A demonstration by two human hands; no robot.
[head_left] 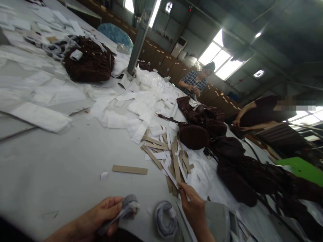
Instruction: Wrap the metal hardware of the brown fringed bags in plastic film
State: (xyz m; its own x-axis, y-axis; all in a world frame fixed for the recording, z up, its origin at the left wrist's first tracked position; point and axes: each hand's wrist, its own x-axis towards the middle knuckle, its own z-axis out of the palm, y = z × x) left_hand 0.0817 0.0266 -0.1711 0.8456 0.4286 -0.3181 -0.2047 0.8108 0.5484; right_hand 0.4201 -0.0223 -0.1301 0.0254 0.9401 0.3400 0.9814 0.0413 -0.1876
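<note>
My left hand (108,211) is closed around a curled grey strap (128,205), which seems wrapped in thin, translucent material. To the right, my right hand (193,205) has its thumb and fingertips pinched at the near end of a cardboard strip (176,164) in a loose pile of brown and white strips. Between my two hands a coiled, wrapped grey strap (165,220) lies on the table (75,174). One brown cardboard strip (130,169) lies apart from the pile, beside a small white scrap (104,175).
Dark brown bags (194,136) line the right side. Another brown bag (88,62) sits far left, near a metal post (142,40). White paper sheets (143,104) cover much of the far table. One person (195,80) stands behind it; another (262,111) bends over at right.
</note>
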